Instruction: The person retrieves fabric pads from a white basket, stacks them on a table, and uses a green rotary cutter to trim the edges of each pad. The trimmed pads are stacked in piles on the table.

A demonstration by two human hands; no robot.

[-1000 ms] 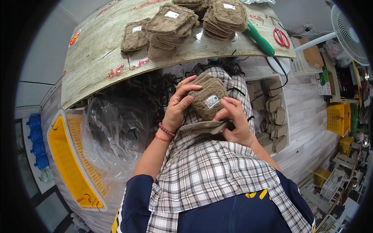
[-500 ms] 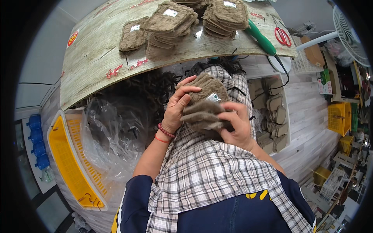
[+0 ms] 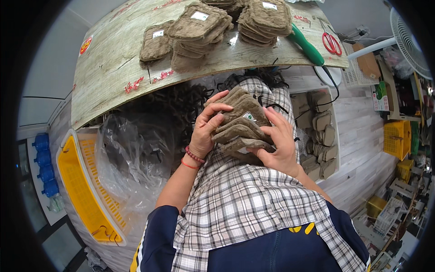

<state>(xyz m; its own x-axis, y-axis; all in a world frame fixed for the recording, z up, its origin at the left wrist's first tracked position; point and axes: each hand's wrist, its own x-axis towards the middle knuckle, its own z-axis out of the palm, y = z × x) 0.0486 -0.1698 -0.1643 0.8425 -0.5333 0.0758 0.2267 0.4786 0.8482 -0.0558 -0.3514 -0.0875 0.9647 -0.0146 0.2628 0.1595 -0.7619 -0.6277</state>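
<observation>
Above my lap I hold a fanned stack of brown fuzzy fabric pads (image 3: 240, 129), roughly square with rounded corners. A small white label shows on one of them. My left hand (image 3: 208, 122) grips the stack along its left side, thumb and fingers bent around the edge. On the other side, my right hand (image 3: 281, 143) has its fingers on the right edge and its thumb at the lower pads. The pads' undersides are hidden.
Ahead, a wooden table (image 3: 108, 68) carries piles of similar pads (image 3: 197, 25), a green-handled tool (image 3: 308, 47) and red-handled scissors (image 3: 332, 44). At right stands a white bin (image 3: 336, 131) of pads. To the left are a yellow basket (image 3: 77, 190) and a clear plastic bag (image 3: 131, 158).
My right hand has opened out and moved up along the right edge. The lower pads, bent and blurred before, now lie fanned flatter. My left hand stays almost in place.
</observation>
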